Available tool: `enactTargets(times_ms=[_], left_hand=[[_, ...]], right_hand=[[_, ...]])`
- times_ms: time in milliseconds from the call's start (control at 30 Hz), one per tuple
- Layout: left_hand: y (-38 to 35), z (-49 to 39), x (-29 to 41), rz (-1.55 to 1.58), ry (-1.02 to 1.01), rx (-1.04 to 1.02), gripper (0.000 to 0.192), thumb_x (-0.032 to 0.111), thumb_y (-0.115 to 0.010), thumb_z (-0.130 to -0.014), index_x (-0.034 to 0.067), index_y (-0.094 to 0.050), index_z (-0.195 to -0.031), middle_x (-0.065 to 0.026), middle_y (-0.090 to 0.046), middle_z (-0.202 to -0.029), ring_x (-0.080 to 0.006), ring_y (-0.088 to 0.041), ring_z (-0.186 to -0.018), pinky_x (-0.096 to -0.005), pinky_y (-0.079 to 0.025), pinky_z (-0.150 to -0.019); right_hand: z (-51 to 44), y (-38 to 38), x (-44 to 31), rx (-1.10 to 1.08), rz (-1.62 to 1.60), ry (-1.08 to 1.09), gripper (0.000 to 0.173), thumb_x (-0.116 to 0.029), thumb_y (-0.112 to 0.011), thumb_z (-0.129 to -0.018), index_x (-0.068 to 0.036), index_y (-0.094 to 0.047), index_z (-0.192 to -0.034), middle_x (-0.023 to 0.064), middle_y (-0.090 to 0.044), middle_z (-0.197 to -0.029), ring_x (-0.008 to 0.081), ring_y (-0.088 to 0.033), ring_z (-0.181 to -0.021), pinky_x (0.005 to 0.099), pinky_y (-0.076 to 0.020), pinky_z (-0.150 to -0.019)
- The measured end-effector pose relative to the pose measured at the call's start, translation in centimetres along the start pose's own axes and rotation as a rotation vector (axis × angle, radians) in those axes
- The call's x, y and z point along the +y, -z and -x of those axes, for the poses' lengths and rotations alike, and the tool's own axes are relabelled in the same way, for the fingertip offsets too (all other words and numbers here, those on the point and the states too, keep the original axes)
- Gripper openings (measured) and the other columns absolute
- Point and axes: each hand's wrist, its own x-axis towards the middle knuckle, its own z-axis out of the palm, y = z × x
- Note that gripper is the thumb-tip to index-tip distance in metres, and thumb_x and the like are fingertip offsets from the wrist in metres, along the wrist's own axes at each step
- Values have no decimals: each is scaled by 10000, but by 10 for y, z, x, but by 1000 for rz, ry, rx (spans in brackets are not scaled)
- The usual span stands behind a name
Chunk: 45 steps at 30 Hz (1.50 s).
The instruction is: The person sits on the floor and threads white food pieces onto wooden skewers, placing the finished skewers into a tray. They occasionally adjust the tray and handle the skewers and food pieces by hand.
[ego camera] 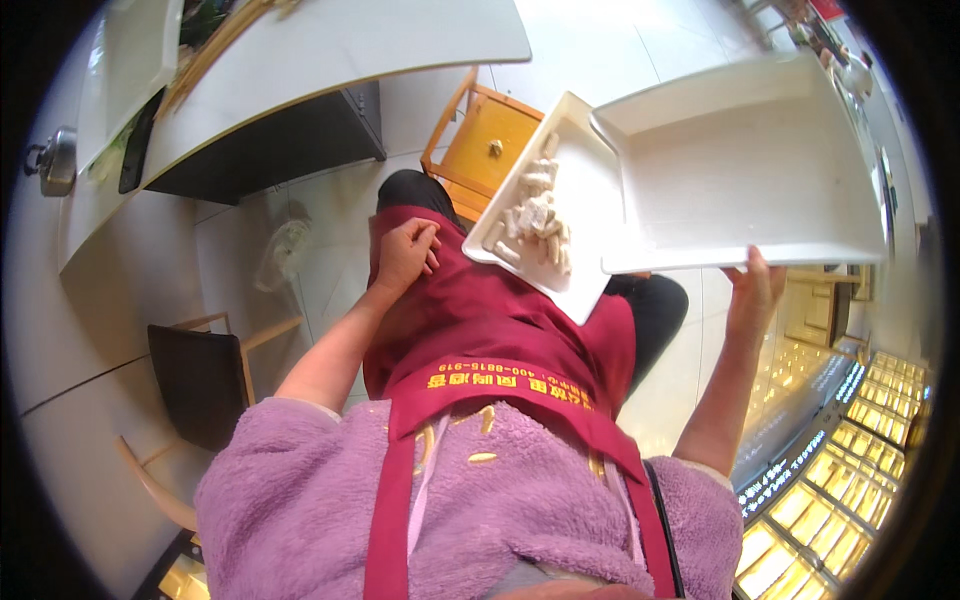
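Note:
My right hand point(756, 289) grips the near rim of a deep white plastic tub point(750, 172), which is tilted and looks empty. The tub's left edge overlaps a shallower white tray point(592, 292). In that tray a heap of pale, knobbly finger-shaped pieces point(536, 217), of a kind I cannot tell, lies towards its left side. My left hand point(409, 251) rests on the dark red apron point(442, 307) over my lap, fingers loosely curled, holding nothing. The tray's near corner is close above the apron.
A wooden chair point(487, 139) with a small scrap on its seat stands beyond my knees. A white table point(337, 37) runs across the upper left, with a metal pot point(58, 161) at the far left. A black-backed chair point(202, 379) is at left, near a clear plastic bag point(285, 247).

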Motion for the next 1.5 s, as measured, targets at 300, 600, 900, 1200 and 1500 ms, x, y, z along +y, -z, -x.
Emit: enactTargets(times_ms=[300,600,900,1200,1500], left_hand=[[-1,1,-3,-13,-24,39,197,173,-587,-985,2,-684,-981,-76,-695,-731,-130,-651,-501,-265,-503,-415],[34,30,46,28,-179,281,208,179,-573,-1012,-5,-667,-1029,-63,-679,-763,-119,-638,-530,-256,-483,-437],[223,-12,201,-765,-959,871,203,46,-542,-984,-12,-655,-1142,-154,-694,-983,-296,-677,-835,-354,-542,-717],[285,-175,257,-1436,-290,553,474,207,-473,-960,-35,-500,-1367,-206,-521,-1407,-360,-445,-1344,-467,-370,-1129],[265,-152,299,-1564,-78,430,369,281,-614,-929,46,-665,-1208,-172,-620,-1311,-349,-575,-1236,-466,-461,-1038]], right_hand=[[-21,-39,-30,-110,-578,-306,519,-421,-598,-911,-65,-533,-1284,103,-571,-1260,238,-528,-1193,415,-431,-1011],[-37,-233,-20,-586,-610,-406,456,-338,-548,-980,-7,-479,-1287,147,-581,-1242,315,-579,-1170,473,-487,-1016],[-44,-266,-29,-663,-464,-378,567,-409,-531,-1027,97,-470,-1275,240,-611,-1196,357,-606,-1176,489,-519,-1033],[-31,-257,-38,-711,-339,-367,629,-473,-534,-1013,76,-460,-1312,263,-588,-1226,361,-617,-1158,476,-550,-977],[-37,-255,-34,-765,-352,-465,539,-442,-505,-1033,40,-508,-1275,194,-630,-1142,304,-647,-1059,428,-568,-916]])
